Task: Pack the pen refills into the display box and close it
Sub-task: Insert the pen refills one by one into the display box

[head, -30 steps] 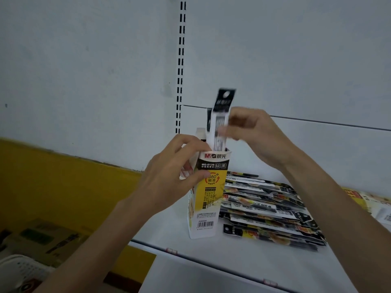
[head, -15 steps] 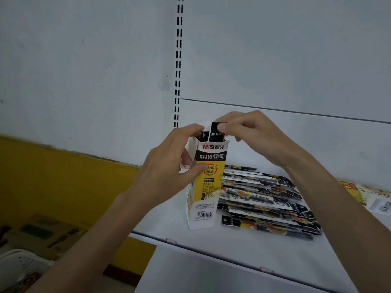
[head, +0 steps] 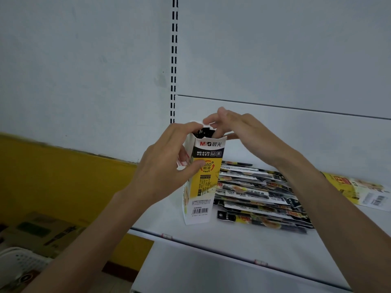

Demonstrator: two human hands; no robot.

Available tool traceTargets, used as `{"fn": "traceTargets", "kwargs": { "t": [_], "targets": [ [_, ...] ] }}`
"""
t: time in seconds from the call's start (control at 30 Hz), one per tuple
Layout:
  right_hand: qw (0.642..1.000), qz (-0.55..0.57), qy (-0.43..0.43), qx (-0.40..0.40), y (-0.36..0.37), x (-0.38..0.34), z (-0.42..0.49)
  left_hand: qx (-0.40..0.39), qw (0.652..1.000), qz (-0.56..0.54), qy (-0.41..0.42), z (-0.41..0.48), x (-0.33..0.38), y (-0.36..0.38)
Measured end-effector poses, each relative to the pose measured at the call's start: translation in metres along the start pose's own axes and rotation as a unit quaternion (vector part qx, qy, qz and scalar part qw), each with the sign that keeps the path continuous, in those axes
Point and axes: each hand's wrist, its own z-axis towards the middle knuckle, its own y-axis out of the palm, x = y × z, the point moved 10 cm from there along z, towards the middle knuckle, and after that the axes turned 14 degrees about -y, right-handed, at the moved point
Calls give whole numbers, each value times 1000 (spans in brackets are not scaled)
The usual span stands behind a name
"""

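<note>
A tall yellow, black and white display box (head: 204, 187) stands upright on the white shelf (head: 243, 240). My left hand (head: 167, 166) grips its upper left side, thumb on the front. Black refill packs (head: 206, 132) show just inside the open top. My right hand (head: 239, 127) hovers at the box's top, fingers loosely curved over the opening, touching the white flap edge; it holds no pack that I can see. A pile of refill packs (head: 260, 195) lies flat on the shelf right of the box.
Another flat yellow pack (head: 359, 191) lies at the far right of the shelf. A slotted upright (head: 174, 60) runs up the white back wall. Below left are a cardboard carton (head: 40, 231) and a white basket (head: 19, 265) beside a yellow wall.
The refill pack my right hand held above the box has gone down inside. My right hand let go of it and now sits over the opening. The left hand kept its grip.
</note>
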Motion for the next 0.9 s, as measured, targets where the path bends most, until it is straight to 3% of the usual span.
{"fn": "traceTargets", "kwargs": {
  "t": [0.17, 0.27, 0.33, 0.37, 0.43, 0.5, 0.6, 0.67, 0.8, 0.9],
  "targets": [
    [999, -35, 12, -16, 4, 10, -4, -7, 1000, 21, 21, 2, 4, 4],
    [991, 97, -25, 93, -12, 11, -13, 20, 999, 33, 22, 3, 3, 1],
    [982, 106, -35, 152, -28, 29, -27, 70, 994, 70, 38, 4, 4, -4],
    [988, 58, -18, 139, -29, 43, -36, 92, 992, 80, 38, 4, 2, -5],
    [997, -47, 47, 30, -14, 75, -55, 107, 993, 52, 12, 5, -6, -3],
    [987, -95, 109, -73, 4, 103, -79, 82, 996, -13, -28, 4, -14, 6],
    [973, -136, 127, -139, 19, 118, -104, 22, 992, -108, -53, -2, -19, 23],
    [963, -195, 103, -157, 20, 119, -110, 12, 987, -152, -57, -8, -18, 27],
    [958, -256, 49, -117, 14, 113, -110, 16, 978, -189, -88, -22, -26, 35],
    [952, -292, 19, -94, 12, 106, -114, 115, 986, -80, -90, -34, -30, 25]
  ]
}}
